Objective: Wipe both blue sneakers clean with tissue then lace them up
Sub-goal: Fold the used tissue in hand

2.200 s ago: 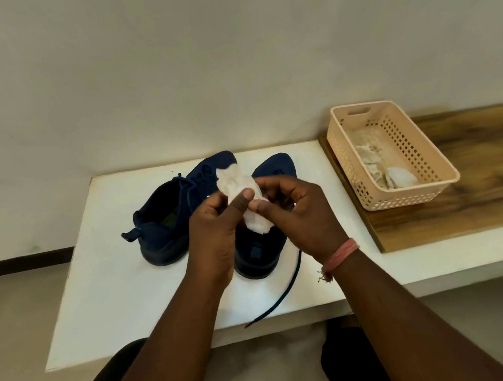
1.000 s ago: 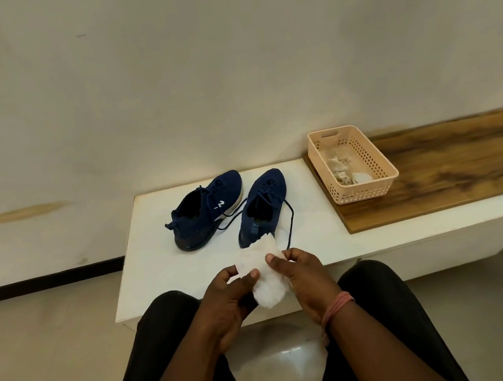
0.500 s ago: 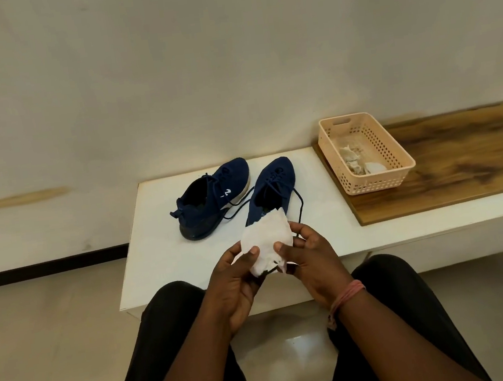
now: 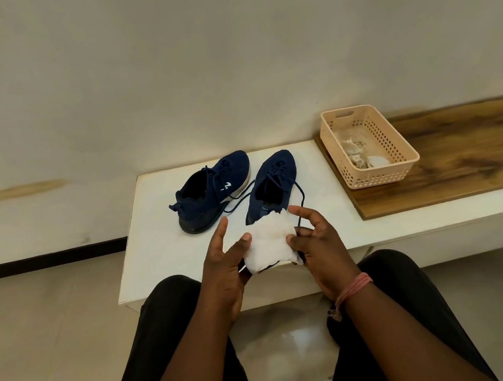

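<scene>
Tissue (image 4: 268, 245) is pinched between left hand (image 4: 225, 267) and right hand (image 4: 318, 245); tearing is risked before sneakers (image 4: 212, 192) at 12 o'clock are wiped.

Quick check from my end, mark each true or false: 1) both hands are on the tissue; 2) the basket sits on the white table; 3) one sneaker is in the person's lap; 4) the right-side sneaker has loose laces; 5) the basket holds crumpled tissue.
1) True: the left hand and right hand both hold the tissue.
2) False: the basket sits on the wooden board.
3) False: both sneakers, left and right, rest on the white table.
4) True: its lace trails loose over the table.
5) True: crumpled pale pieces lie inside.
</scene>
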